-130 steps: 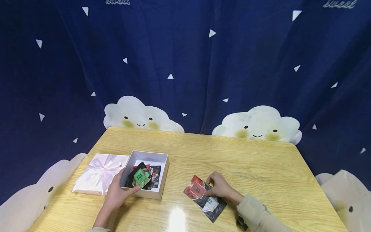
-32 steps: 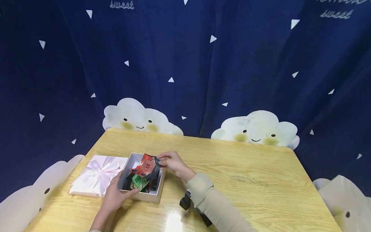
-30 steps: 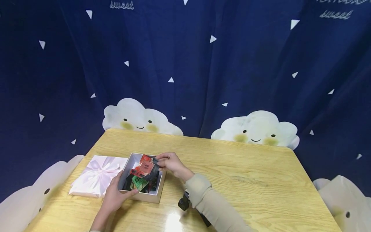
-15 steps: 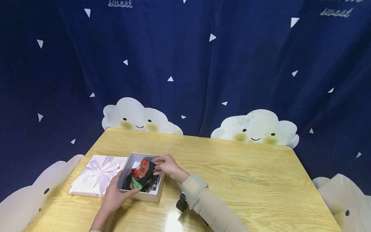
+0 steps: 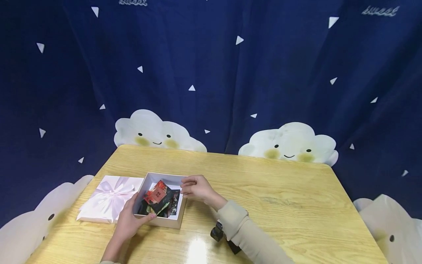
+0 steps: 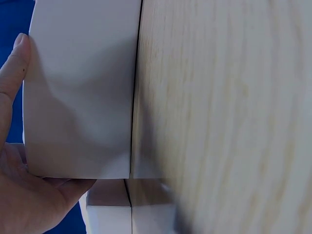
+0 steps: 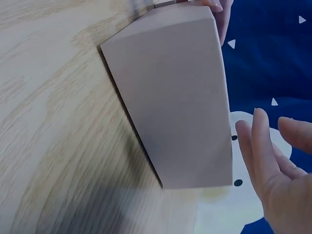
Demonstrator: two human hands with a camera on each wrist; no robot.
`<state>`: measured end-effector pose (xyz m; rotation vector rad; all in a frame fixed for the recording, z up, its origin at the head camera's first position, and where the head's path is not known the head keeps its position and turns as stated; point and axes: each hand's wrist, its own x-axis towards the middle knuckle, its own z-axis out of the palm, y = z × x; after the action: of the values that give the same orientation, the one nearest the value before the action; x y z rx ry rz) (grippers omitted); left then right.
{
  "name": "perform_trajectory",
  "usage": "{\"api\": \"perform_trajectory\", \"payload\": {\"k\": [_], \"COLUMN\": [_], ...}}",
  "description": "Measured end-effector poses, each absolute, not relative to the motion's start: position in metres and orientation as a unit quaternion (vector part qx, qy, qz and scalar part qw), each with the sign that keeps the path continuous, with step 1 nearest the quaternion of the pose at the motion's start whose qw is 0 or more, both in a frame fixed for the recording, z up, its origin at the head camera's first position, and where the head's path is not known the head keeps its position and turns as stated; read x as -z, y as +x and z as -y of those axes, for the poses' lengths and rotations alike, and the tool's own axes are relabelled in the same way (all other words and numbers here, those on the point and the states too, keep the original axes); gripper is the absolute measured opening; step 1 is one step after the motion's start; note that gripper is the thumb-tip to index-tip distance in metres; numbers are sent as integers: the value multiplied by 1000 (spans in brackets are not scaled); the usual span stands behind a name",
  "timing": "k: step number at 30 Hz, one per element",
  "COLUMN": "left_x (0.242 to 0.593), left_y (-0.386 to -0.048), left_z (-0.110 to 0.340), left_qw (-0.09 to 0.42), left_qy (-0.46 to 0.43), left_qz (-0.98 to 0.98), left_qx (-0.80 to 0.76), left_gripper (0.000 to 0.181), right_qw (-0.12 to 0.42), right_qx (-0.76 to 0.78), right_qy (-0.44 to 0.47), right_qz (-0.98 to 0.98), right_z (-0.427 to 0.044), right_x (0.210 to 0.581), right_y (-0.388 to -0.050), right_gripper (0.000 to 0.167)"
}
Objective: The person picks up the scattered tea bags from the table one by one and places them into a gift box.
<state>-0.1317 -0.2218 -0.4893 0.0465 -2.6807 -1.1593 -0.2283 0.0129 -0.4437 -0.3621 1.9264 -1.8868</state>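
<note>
In the head view an open white box [image 5: 180,216] stands on the table. A red and black packet [image 5: 158,194] with a square pink label lies on top of several other dark packets [image 5: 173,207] inside it. My left hand [image 5: 128,222] grips the box's near left corner, its thumb on the front rim and its fingers along the left side; the left wrist view shows this hand [image 6: 29,195] against the plain box wall. Over the right rim my right hand [image 5: 199,190] hovers with nothing in it. In the right wrist view its fingers [image 7: 261,141] are spread apart from the box.
A white box lid [image 5: 110,200] with a satin bow lies left of the box. The wooden table [image 5: 280,205] stretches away to the right. A black wrist device [image 5: 217,231] hangs under my right sleeve. A dark blue curtain [image 5: 211,73] with clouds hangs behind.
My right hand carried the red and black packet from the table into the box, laid it over the green-labelled one, let go and drew back to the right rim. My left hand stays on the box.
</note>
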Motion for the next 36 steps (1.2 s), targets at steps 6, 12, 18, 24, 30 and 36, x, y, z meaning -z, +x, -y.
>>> {"api": "perform_trajectory", "payload": {"k": [6, 12, 18, 24, 30, 36], "left_x": [489, 489, 489, 488, 487, 487], "left_y": [-132, -132, -132, -131, -131, -131], "left_z": [223, 223, 223, 222, 222, 222], "left_qw": [108, 103, 102, 105, 100, 102], "left_qy": [16, 21, 21, 18, 20, 19], "left_qz": [913, 914, 912, 913, 915, 914], "left_qx": [394, 393, 396, 395, 391, 392], "left_gripper": [99, 99, 99, 98, 98, 98], "right_qw": [199, 201, 199, 212, 213, 211], "right_qx": [675, 677, 662, 638, 632, 621], "right_qy": [-139, -148, -164, -176, -187, -194], "right_qz": [-697, -693, -703, -719, -721, -730], "right_z": [-29, -44, -60, -79, -96, -113], "right_x": [440, 439, 442, 444, 444, 443], "right_y": [-226, -223, -223, -218, -212, -207], "right_gripper": [33, 36, 37, 40, 45, 46]}}
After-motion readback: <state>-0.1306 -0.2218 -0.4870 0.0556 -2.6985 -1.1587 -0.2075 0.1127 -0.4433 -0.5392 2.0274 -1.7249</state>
